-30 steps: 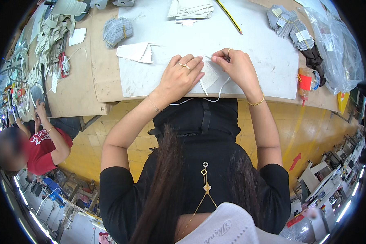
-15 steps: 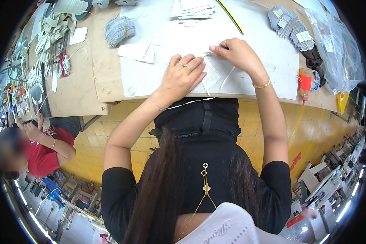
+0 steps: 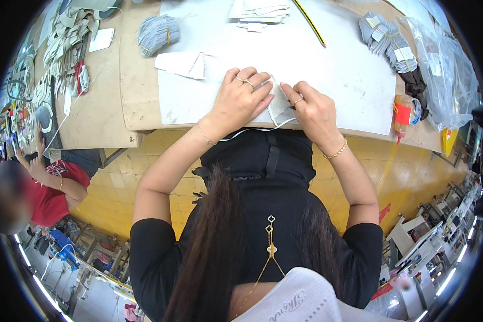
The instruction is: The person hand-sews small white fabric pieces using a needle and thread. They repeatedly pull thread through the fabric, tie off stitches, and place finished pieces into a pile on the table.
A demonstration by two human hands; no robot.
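Note:
My left hand (image 3: 240,97) and my right hand (image 3: 312,109) both rest on a small white fabric piece (image 3: 278,102) at the near edge of the white work mat (image 3: 327,70). Fingers of both hands pinch and press the piece between them. A thin white cord (image 3: 252,131) runs from the piece along the table edge under my hands. Rings show on both hands, and each wrist has a bracelet.
On the mat lie a folded white piece (image 3: 181,64) and a stack of white pieces (image 3: 258,12). Grey bundles (image 3: 156,33) (image 3: 386,38), a yellow pencil (image 3: 310,21), a clear plastic bag (image 3: 445,70) and an orange-capped bottle (image 3: 401,114) surround it. A person in red (image 3: 48,193) sits at left.
My right hand has come back from the far right toward me and closed in on the white piece beside my left hand. The piece now sits nearer the table edge.

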